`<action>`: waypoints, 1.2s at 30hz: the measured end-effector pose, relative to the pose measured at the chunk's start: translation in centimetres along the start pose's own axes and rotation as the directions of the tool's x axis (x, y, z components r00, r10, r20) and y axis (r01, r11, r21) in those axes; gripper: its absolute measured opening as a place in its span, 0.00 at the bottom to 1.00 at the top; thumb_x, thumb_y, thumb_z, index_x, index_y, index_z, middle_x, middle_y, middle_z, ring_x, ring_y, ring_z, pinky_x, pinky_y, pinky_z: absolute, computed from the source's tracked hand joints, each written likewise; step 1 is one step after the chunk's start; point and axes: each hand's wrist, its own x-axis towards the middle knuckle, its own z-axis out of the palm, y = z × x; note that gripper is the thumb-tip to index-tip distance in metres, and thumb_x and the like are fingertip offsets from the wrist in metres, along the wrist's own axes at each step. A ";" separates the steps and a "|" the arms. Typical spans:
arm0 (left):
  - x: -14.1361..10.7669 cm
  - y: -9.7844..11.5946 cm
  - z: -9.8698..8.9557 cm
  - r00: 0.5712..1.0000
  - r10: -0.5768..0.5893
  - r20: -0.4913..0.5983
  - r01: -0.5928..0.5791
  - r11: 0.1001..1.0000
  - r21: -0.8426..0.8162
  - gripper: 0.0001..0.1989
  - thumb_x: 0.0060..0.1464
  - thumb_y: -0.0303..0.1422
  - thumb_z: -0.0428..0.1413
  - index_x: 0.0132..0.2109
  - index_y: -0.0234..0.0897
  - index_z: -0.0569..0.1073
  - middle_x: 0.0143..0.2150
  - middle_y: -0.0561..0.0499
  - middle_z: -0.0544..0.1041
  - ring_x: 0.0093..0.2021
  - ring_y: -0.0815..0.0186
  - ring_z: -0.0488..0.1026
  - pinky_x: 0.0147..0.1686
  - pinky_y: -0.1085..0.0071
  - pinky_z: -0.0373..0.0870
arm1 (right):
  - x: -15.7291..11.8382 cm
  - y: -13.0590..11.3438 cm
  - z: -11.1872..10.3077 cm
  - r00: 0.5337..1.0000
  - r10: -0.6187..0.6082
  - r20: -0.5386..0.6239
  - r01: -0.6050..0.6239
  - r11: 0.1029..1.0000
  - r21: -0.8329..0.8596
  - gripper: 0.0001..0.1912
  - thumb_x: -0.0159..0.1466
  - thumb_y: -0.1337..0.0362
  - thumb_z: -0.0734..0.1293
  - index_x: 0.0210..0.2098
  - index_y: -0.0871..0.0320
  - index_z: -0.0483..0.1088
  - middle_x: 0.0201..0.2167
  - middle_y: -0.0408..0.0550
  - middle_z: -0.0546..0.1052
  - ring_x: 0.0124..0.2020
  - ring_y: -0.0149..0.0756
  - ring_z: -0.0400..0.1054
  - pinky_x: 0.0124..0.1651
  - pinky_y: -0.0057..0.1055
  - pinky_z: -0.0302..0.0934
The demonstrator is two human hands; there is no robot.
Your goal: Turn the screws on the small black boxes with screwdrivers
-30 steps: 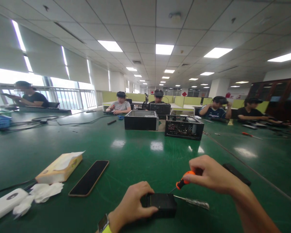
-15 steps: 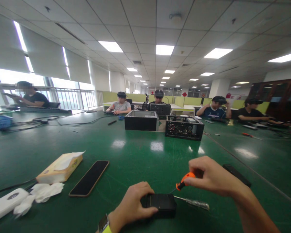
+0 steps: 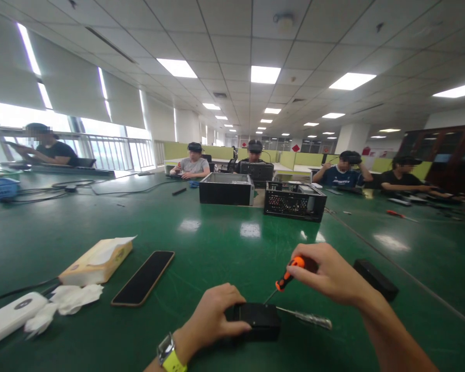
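Note:
My left hand [image 3: 219, 315] grips a small black box-shaped device [image 3: 260, 323] by its left end, thumb on the near side and fingers at the back. An orange and black screwdriver [image 3: 289, 274] is pinched by its handle in my right hand [image 3: 327, 268]. Its shaft slants down to the left, and its tip meets the far top edge of the device. Behind and to the right of the device, a second screwdriver with a clear handle [image 3: 313, 320] lies on the green table. A longer black block [image 3: 375, 279] rests beyond my right wrist.
A phone [image 3: 143, 279], a tissue pack [image 3: 98, 261], crumpled tissues [image 3: 72, 299] and a white device [image 3: 13, 318] lie on the left. Two computer cases [image 3: 227, 190] [image 3: 294, 201] stand further back. Several people sit around the table's far sides.
My right hand has shifted a little to the left, and the screwdriver stands steeper against the device. The left hand keeps its grip. The whole view has tilted slightly.

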 end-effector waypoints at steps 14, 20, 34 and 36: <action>0.1 -0.5 0.4 0.997 0.076 -0.008 -0.076 0.996 0.051 0.27 0.51 0.58 0.58 0.39 0.36 0.77 0.33 0.47 0.78 0.32 0.60 0.73 0.32 0.70 0.66 | 0.4 -0.4 0.8 0.998 -0.021 0.060 0.018 0.998 0.059 0.14 0.65 0.56 0.66 0.28 0.58 0.72 0.22 0.40 0.69 0.23 0.29 0.58 0.27 0.26 0.50; 0.1 -0.4 0.3 0.998 0.069 -0.003 -0.069 0.995 0.072 0.25 0.51 0.55 0.60 0.38 0.36 0.77 0.32 0.48 0.78 0.32 0.60 0.73 0.32 0.70 0.66 | 0.4 -0.5 0.7 0.997 -0.035 0.072 0.030 0.997 0.073 0.14 0.65 0.56 0.65 0.29 0.59 0.73 0.22 0.41 0.70 0.24 0.29 0.59 0.28 0.26 0.51; 0.1 -0.5 0.4 0.998 0.063 -0.013 -0.061 0.993 0.097 0.25 0.49 0.57 0.60 0.37 0.37 0.78 0.30 0.49 0.77 0.31 0.61 0.73 0.32 0.70 0.66 | 0.3 -0.5 0.8 0.997 -0.045 0.058 0.043 0.998 0.039 0.15 0.66 0.55 0.65 0.28 0.58 0.72 0.22 0.40 0.69 0.23 0.29 0.59 0.27 0.27 0.49; 0.1 -0.4 0.4 0.998 0.062 -0.016 -0.060 0.994 0.093 0.25 0.48 0.56 0.61 0.37 0.37 0.77 0.30 0.49 0.77 0.31 0.62 0.73 0.31 0.70 0.66 | 0.3 -0.5 0.8 0.997 -0.046 0.057 0.044 0.999 0.030 0.15 0.66 0.55 0.65 0.28 0.58 0.72 0.22 0.40 0.69 0.24 0.29 0.59 0.27 0.26 0.48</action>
